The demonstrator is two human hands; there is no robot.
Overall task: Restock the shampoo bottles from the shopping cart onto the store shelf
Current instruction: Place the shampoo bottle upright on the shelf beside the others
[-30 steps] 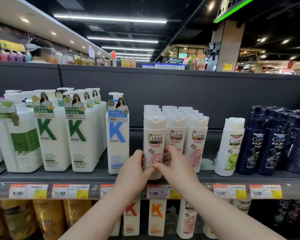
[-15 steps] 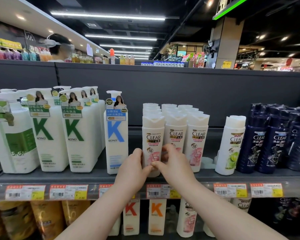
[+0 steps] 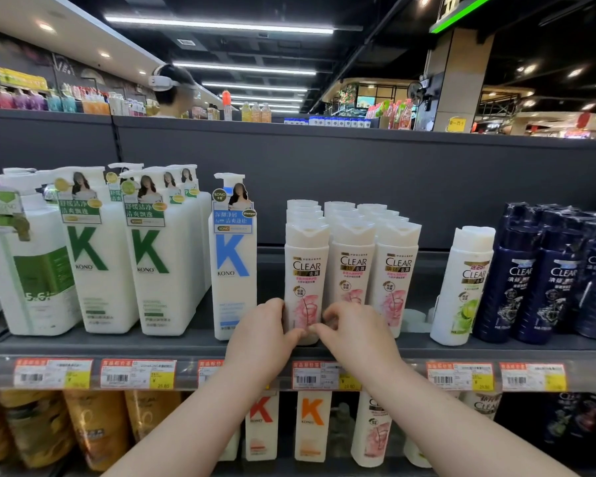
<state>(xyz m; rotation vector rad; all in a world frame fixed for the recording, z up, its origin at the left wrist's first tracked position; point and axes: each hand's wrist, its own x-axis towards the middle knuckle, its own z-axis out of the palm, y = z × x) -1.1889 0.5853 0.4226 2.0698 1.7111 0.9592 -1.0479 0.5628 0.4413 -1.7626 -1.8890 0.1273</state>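
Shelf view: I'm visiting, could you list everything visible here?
pink-label CLEAR bottles: three in front, more behind, white, shelf middle.
blue-K KONO bottle: one, white, left of them.
green-K KONO bottles: several, white, further left.
lime-label CLEAR bottle: one, white, right of them.
dark CLEAR bottles: several, navy, far right.
price tags: a row, red-white-yellow, shelf edge.
lower bottles: several, golden, bottom left.
other person: one, white headset, behind the shelving.
left hand: one, grips the front-left pink-label CLEAR bottle low down.
right hand: one, holds the same bottle.

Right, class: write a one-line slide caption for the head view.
Left hand and right hand grip the front pink CLEAR bottle on the shelf, beside a blue KONO bottle.
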